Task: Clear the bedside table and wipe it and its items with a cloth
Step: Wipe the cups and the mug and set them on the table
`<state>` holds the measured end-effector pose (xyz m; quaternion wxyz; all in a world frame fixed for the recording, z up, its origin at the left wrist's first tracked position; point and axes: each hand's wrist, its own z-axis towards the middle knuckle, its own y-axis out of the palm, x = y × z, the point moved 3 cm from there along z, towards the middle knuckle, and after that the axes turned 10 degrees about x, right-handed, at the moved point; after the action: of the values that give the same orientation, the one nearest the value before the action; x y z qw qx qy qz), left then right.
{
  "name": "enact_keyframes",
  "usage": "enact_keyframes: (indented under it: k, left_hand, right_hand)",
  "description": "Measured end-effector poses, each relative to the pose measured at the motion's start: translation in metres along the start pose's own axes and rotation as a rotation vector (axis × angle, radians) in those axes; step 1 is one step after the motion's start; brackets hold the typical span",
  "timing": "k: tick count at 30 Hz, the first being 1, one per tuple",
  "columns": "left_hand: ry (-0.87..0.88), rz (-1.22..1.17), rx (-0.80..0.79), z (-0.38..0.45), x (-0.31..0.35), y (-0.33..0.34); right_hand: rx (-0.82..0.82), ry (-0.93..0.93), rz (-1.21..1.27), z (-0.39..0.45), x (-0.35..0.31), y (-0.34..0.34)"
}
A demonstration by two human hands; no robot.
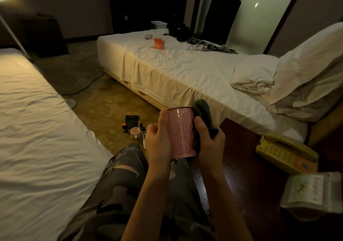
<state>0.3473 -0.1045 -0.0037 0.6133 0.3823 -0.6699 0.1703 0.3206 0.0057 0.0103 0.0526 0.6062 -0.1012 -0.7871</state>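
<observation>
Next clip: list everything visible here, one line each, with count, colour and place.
perforated pink metal cup: 1, pink, held above lap
dark grey cloth: 1, grey, against cup's right side
dark wooden bedside table: 1, dark brown, right
yellow push-button telephone: 1, yellow, on table
pale printed packet: 1, whitish, table's near end
white mug: 1, white, on floor
small bottles: several, dark, beside mug
white beds: 2, left and centre
orange box: 1, far bed
left hand: grips cup
right hand: holds cloth

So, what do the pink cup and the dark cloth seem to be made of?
Pink cup: probably thin painted metal, since its wall is punched with rows of small holes and has a slight sheen. Dark cloth: soft matte fabric, bunched and folded in the right hand; the fibre is unclear.
</observation>
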Motion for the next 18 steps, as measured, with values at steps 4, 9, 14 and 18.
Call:
enact_keyframes:
  k: [4,9,14,18]
  left_hand:
    - [0.148,0.113,-0.044,-0.025,0.009,0.007]
    - [0.138,0.069,-0.092,-0.028,-0.001,0.010]
    - [-0.198,-0.137,-0.222,-0.009,-0.018,-0.001]
    - [-0.276,-0.267,-0.331,-0.006,-0.023,0.000]
  right_hand:
    - [0.140,-0.105,-0.015,-0.010,0.005,-0.006]
    - [0.084,-0.118,-0.043,-0.008,0.013,-0.008]
    - [-0.048,0.102,0.130,0.002,0.019,-0.006]
    - [-0.048,0.171,0.214,0.007,0.022,-0.006]
